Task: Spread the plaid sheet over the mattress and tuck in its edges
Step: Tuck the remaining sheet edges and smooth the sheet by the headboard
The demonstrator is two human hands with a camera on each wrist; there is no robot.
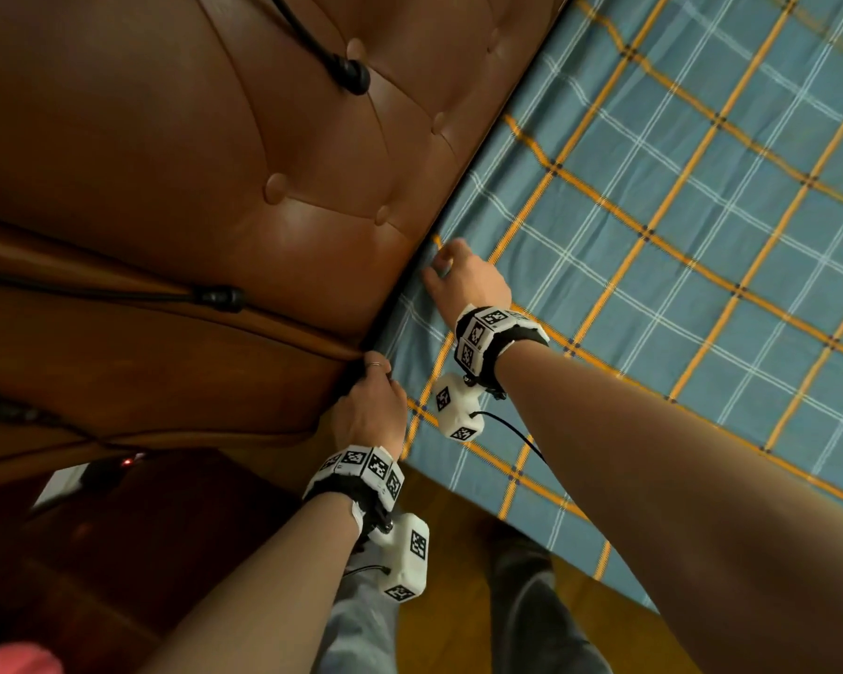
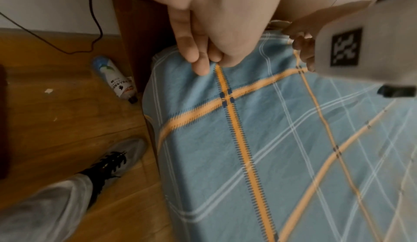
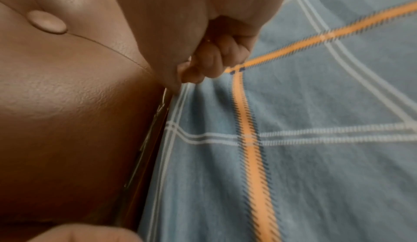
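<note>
The sheet (image 1: 677,245) covers the mattress, its edge meeting the headboard (image 1: 244,153). The left hand (image 1: 371,411) pinches the corner; the right hand (image 1: 463,279) pinches the edge further along.

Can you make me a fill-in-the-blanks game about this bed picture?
1. The plaid sheet is blue with white and ____ stripes.
2. Both hands work where the sheet meets the brown, buttoned ____.
3. A ____ lies on the wooden floor beside the bed.

Missing words: orange; headboard; bottle
</note>
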